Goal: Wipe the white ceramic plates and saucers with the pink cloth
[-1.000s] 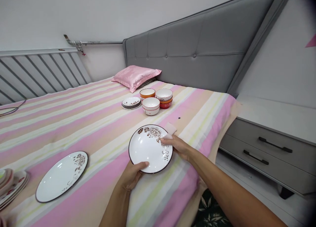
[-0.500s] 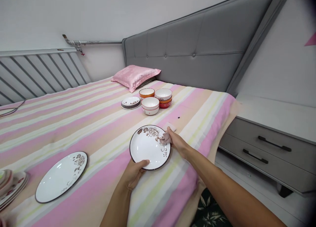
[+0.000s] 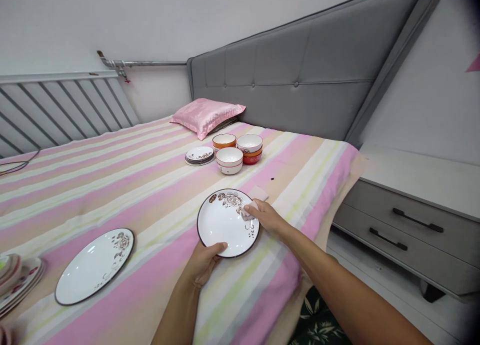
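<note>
A round white plate (image 3: pixel 221 227) with a dark rim and a brown flower pattern is held over the striped bedspread. My left hand (image 3: pixel 208 260) grips its lower edge, thumb on top and the other fingers hidden beneath. At the plate's right side my right hand (image 3: pixel 264 216) is closed on a pale pink cloth (image 3: pixel 258 193), pressing it against the flower pattern. Part of the cloth sticks out past the rim. To the left, an oval white plate (image 3: pixel 93 267) with the same dark rim and flowers lies on the bed.
Beyond the plate stand stacked bowls (image 3: pixel 229 161) beside a pile of small plates (image 3: pixel 200 155). A pink pillow (image 3: pixel 206 115) rests near the grey headboard (image 3: pixel 277 100). More dishes (image 3: pixel 22 285) sit at the left edge. A nightstand (image 3: pixel 408 210) is on the right.
My right hand has slid slightly left and inward over the plate with the cloth. My left hand keeps its grip, and the plate stays in nearly the same place.
</note>
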`<move>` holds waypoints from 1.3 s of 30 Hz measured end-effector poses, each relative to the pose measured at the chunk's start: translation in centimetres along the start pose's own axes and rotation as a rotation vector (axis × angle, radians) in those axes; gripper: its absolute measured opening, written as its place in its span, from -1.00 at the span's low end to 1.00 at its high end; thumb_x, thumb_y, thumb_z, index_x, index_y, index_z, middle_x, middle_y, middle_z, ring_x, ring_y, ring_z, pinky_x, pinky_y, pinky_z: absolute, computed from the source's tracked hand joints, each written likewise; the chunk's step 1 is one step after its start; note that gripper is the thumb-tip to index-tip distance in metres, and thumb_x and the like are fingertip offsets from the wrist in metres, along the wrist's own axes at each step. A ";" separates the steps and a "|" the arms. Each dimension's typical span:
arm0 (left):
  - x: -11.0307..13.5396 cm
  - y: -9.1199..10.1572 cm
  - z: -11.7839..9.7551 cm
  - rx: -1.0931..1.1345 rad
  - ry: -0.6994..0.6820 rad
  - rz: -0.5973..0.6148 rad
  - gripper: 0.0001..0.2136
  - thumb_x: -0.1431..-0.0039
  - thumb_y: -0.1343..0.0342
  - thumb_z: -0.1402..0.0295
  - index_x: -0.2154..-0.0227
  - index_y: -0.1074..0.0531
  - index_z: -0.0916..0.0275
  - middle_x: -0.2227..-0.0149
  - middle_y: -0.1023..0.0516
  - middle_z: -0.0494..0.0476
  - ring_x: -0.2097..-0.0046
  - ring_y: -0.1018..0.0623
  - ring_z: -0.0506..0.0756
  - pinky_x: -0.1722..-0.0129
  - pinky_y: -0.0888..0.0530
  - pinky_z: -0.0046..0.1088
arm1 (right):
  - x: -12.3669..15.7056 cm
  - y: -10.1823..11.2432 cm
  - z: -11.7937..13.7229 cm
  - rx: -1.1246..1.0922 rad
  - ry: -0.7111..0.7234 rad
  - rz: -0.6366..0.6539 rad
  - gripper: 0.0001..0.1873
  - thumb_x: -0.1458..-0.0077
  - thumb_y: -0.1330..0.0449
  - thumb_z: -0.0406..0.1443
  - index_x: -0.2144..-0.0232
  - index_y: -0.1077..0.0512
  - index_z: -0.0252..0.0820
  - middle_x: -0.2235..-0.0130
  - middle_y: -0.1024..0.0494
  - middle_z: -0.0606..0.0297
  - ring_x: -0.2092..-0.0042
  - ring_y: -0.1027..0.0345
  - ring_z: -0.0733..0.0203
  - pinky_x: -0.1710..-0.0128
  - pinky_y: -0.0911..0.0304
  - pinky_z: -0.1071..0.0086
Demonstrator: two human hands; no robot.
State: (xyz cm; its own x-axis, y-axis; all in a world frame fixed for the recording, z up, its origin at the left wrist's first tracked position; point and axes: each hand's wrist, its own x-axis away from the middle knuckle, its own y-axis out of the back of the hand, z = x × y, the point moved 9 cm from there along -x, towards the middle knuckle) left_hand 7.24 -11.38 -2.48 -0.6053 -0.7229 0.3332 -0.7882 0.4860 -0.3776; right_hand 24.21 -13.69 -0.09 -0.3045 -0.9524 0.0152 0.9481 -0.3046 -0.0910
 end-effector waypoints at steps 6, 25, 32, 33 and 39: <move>-0.3 0.5 0.2 0.009 -0.017 -0.030 -0.26 0.16 -0.24 0.53 -0.14 -0.12 0.19 -0.05 -0.38 0.30 -0.03 -0.40 0.29 0.05 -0.41 -0.19 | 0.2 -0.1 0.5 -0.023 -0.007 -0.026 -0.70 0.09 -0.18 -0.08 0.48 -0.31 -0.21 0.44 -0.47 0.37 0.34 -0.34 0.26 0.29 -0.19 0.38; 0.0 0.2 -1.9 0.058 -0.216 -0.146 -0.33 0.12 -0.24 0.46 -0.11 -0.17 0.24 0.05 -0.48 0.25 -0.02 -0.41 0.25 -0.01 -0.37 -0.22 | 2.5 -3.5 -1.5 -0.162 -0.196 -0.192 -0.70 0.12 -0.15 -0.09 0.46 -0.35 -0.22 0.45 -0.46 0.31 0.43 -0.29 0.28 0.52 -0.14 0.48; 0.1 0.2 -2.3 0.042 -0.153 -0.002 -0.43 0.07 -0.20 0.42 -0.07 -0.22 0.26 -0.03 -0.40 0.32 -0.03 -0.38 0.31 0.10 -0.44 -0.23 | 0.7 -0.7 0.7 -0.075 -0.054 -0.067 -0.73 0.15 -0.19 -0.13 0.49 -0.37 -0.24 0.48 -0.47 0.33 0.42 -0.30 0.27 0.43 -0.15 0.43; 0.1 0.3 -2.3 0.019 -0.133 0.016 -0.47 0.06 -0.20 0.42 -0.04 -0.26 0.28 -0.02 -0.40 0.33 -0.02 -0.39 0.32 0.12 -0.45 -0.22 | 0.5 -0.2 0.8 -0.039 -0.036 -0.061 -0.74 0.14 -0.18 -0.13 0.51 -0.37 -0.24 0.48 -0.46 0.33 0.42 -0.30 0.28 0.41 -0.14 0.43; 0.6 -0.6 -0.9 -0.118 0.067 0.181 -0.46 0.11 -0.22 0.51 -0.02 -0.28 0.32 0.01 -0.42 0.37 0.02 -0.44 0.30 0.11 -0.43 -0.22 | -0.1 1.5 0.3 0.114 -0.020 -0.035 -0.73 0.08 -0.15 -0.11 0.52 -0.35 -0.23 0.49 -0.42 0.35 0.42 -0.24 0.30 0.41 -0.10 0.44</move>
State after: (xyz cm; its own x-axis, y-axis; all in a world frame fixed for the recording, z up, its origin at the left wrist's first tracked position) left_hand 7.26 -11.71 -1.30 -0.7410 -0.5863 0.3275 -0.6712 0.6618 -0.3339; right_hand 25.67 -14.06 0.04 -0.3365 -0.9410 0.0367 0.9416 -0.3358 0.0239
